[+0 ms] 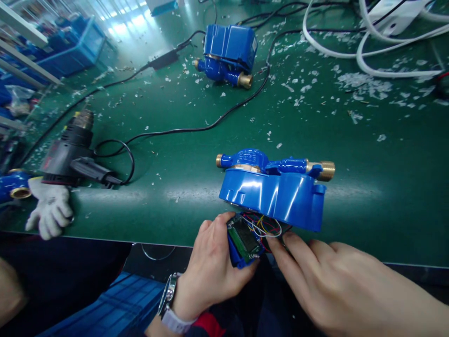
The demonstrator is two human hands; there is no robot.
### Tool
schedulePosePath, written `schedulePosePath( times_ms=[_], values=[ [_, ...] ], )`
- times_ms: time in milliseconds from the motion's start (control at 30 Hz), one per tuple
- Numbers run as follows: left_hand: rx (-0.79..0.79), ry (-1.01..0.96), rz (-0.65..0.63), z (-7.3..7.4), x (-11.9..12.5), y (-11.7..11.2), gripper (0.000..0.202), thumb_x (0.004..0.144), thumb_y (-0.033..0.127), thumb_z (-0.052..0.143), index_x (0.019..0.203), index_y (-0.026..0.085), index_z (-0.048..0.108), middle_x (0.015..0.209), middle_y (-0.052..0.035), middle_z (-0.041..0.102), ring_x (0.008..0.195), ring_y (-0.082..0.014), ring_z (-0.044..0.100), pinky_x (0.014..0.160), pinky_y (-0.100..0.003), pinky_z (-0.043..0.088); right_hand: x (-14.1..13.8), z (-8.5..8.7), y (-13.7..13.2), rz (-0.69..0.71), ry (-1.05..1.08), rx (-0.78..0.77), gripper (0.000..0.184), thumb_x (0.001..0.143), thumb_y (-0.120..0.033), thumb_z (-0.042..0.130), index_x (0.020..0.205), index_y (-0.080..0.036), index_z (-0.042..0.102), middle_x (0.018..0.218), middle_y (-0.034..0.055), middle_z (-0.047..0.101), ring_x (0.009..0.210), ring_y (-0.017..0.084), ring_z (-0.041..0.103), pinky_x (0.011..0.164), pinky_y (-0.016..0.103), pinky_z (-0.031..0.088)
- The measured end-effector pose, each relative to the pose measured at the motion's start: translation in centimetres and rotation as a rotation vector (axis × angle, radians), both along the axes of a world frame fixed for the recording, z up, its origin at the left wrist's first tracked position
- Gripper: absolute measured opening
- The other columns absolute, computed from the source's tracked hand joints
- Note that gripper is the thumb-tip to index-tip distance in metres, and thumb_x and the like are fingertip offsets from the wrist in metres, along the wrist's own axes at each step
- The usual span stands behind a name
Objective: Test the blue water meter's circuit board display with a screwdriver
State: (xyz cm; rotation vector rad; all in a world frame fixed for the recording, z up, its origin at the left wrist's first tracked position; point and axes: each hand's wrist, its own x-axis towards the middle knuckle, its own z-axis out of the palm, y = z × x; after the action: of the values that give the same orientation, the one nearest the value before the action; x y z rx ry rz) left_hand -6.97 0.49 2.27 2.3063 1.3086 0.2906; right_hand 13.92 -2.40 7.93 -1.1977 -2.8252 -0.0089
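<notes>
A blue water meter (pixel 277 180) with brass ends lies tipped on the green table (pixel 196 154) near its front edge. Thin coloured wires (pixel 264 227) run from it to a small blue module with a green display board (pixel 243 241). My left hand (pixel 210 271), wearing a wristwatch, is closed around that module. My right hand (pixel 336 281) reaches in from the right, its fingertips touching the wires and the underside of the meter housing.
A second blue meter (pixel 228 54) stands at the back. A black heat gun (pixel 70 145) with its cord lies at the left beside a white glove (pixel 51 208). White cables (pixel 368 51) and plastic scraps cover the far right. A blue crate (pixel 115 304) sits below the table edge.
</notes>
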Motion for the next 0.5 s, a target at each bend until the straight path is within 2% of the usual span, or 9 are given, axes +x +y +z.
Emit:
schedulePosePath(
  times_ms=[100,167,333,500],
  values=[
    [-0.018,-0.008,0.002,-0.1,0.0,0.0,0.061,0.072,0.037,0.067,0.121,0.019,0.036,0.101,-0.0117,0.061,0.083,-0.0307,0.06,0.068,-0.051,0.055,0.2,-0.7,0.1,-0.131,0.16,-0.054,0.048,0.056,-0.002,0.05,0.099,-0.01,0.071,0.082,0.0114,0.07,0.04,0.019,0.057,0.028,0.029,0.042],
    [-0.017,-0.019,0.002,-0.1,0.1,0.1,0.06,0.072,0.036,0.067,0.121,0.019,0.036,0.101,-0.012,0.061,0.084,-0.031,0.06,0.068,-0.051,0.055,0.5,-1.4,0.1,-0.168,0.203,-0.079,0.052,0.057,-0.001,0.049,0.104,-0.01,0.069,0.082,0.0088,0.069,0.039,0.019,0.058,0.028,0.029,0.042],
    [0.004,-0.062,0.0,-0.2,0.0,0.2,0.06,0.072,0.036,0.067,0.121,0.019,0.037,0.102,-0.0122,0.061,0.085,-0.0307,0.061,0.069,-0.05,0.056,1.6,-3.1,-0.4,-0.102,0.229,-0.05,0.053,0.062,0.002,0.043,0.111,-0.006,0.062,0.09,0.0114,0.068,0.057,0.023,0.067,0.038,0.03,0.053],
    [0.041,-0.15,-0.01,-1.0,-0.8,0.1,0.066,0.071,0.037,0.067,0.126,0.018,0.035,0.109,-0.0145,0.06,0.092,-0.0307,0.062,0.075,-0.05,0.056,2.4,-3.9,-0.5,-0.078,0.334,-0.075,0.046,0.074,0.004,0.04,0.114,-0.008,0.059,0.1,0.0114,0.069,0.073,0.022,0.069,0.053,0.031,0.06]
  ],
)
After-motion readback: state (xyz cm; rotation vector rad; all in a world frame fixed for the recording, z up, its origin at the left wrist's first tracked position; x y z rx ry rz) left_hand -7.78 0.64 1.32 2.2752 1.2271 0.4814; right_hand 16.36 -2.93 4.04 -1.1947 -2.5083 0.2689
